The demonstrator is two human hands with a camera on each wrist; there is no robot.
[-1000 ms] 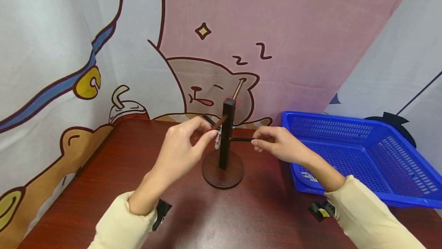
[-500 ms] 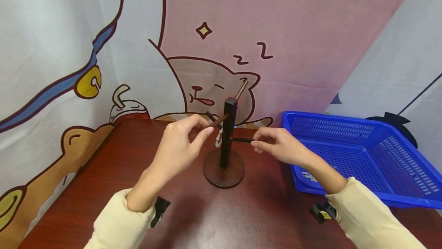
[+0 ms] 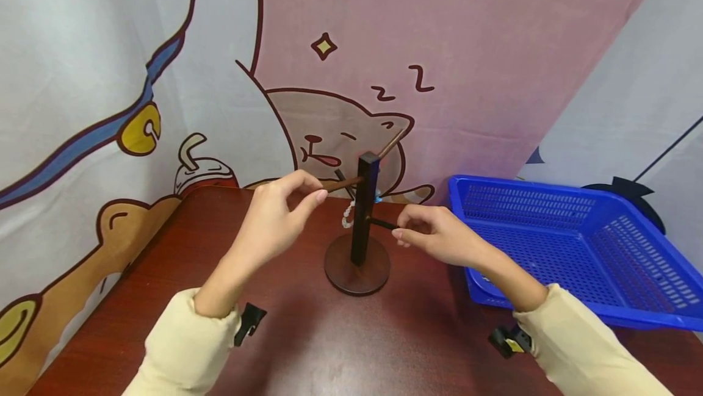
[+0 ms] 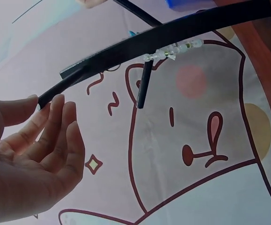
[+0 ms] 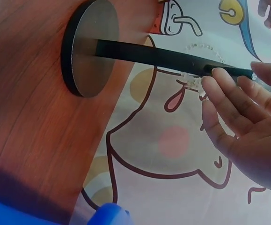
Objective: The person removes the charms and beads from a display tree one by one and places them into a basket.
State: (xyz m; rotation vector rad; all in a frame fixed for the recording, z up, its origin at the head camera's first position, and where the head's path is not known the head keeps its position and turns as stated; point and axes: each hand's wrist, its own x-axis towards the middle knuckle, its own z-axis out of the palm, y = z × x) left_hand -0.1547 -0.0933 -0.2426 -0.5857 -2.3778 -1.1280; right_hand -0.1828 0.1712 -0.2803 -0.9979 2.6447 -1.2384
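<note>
A dark wooden jewelry stand (image 3: pixel 362 219) with a round base and several side pegs stands upright on the table. My left hand (image 3: pixel 269 216) pinches the tip of its upper left peg (image 3: pixel 345 183) between thumb and fingers. On the other side, thumb and fingertips of my right hand (image 3: pixel 439 236) pinch the end of the lower right peg (image 3: pixel 382 224). A clear beaded bracelet (image 3: pixel 347 216) hangs behind the post, from a rear peg (image 4: pixel 145 86) as the left wrist view shows. Small blue bits (image 3: pixel 378 199) show at the post's right side.
A blue plastic basket (image 3: pixel 631 318) stands to the right, partly behind my right forearm. The reddish-brown table (image 3: pixel 307 335) reaches back to a cartoon-printed cloth (image 3: pixel 467 48). Black wrist mounts (image 3: pixel 249 323) sit below both sleeves.
The stand has turned a little on the table. My left hand moved left with its peg, while the right hand's peg swung slightly toward me. Both hands keep their pinch.
</note>
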